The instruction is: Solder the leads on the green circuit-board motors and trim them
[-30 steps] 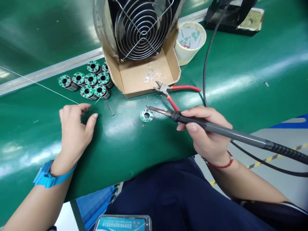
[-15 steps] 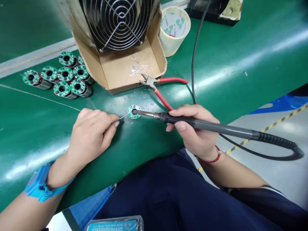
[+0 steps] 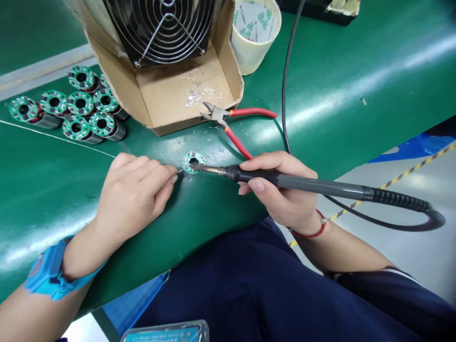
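Observation:
A round green circuit board [image 3: 187, 164] with a dark centre hole lies on the green table. My left hand [image 3: 137, 192] is closed, thumb and fingertips pinching a thin solder wire [image 3: 60, 138] whose end reaches the board's left edge. My right hand [image 3: 285, 190] is wrapped round a soldering iron [image 3: 320, 184], with its tip pointing left over the board near the hole. Red-handled cutters [image 3: 233, 124] lie open just above the board, their jaws against the cardboard box's front edge.
Several motor-like cylinders with green boards [image 3: 81, 103] stand at the left. A cardboard box [image 3: 178, 90] holds a fan [image 3: 164, 28] and wire clippings. A tape roll [image 3: 254, 38] stands right of it. The iron's black cable [image 3: 286, 85] runs up the table.
The camera view has shifted slightly, so most things appear further left and up. The iron's tip has moved from over the board's hole to its lower edge. Both hands keep their hold.

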A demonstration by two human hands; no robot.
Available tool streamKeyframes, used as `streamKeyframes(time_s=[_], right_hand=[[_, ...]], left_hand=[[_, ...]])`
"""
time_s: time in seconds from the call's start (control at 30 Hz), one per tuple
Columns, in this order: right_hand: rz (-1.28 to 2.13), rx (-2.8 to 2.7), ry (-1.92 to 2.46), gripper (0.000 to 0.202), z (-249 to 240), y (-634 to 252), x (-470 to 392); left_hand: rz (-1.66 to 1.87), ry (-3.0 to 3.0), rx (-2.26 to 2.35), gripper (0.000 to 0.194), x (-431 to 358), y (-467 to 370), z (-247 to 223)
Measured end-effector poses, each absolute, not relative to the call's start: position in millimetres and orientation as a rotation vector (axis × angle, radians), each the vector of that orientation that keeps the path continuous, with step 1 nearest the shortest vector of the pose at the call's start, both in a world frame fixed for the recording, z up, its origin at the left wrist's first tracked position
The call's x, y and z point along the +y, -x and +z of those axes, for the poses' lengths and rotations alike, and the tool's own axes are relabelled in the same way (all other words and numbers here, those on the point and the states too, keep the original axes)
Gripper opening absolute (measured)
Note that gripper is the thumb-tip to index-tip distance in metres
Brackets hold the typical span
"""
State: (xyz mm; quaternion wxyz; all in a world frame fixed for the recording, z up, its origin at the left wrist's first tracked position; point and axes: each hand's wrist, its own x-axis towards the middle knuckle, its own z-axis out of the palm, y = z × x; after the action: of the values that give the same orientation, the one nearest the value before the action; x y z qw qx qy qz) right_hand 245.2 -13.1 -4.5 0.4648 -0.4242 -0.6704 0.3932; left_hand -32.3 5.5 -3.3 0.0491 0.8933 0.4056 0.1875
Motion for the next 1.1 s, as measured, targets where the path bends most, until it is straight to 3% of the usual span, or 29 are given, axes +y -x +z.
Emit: streamKeyframes(time_s=[0.37, 0.6, 0.97, 1.1], right_hand=[[0.884, -1.761, 1.046, 0.015, 8, -245, -8], [0.855, -1.798, 1.07, 0.017, 14, -244, -7], [0.827, -1.819, 1.101, 0.012, 23, -245, -7], [0.627, -1.753, 1.063, 0.013, 19, -250, 8]], left_hand=[[0.597, -1.866, 1.429, 0.013, 15, 29, -7], [0.561, -1.982, 1.33, 0.049, 12, 25, -6], [0.545, -2.05, 1.369, 0.04, 10, 19, -10], [0.508, -2.058, 1.393, 0.042, 10, 20, -8]])
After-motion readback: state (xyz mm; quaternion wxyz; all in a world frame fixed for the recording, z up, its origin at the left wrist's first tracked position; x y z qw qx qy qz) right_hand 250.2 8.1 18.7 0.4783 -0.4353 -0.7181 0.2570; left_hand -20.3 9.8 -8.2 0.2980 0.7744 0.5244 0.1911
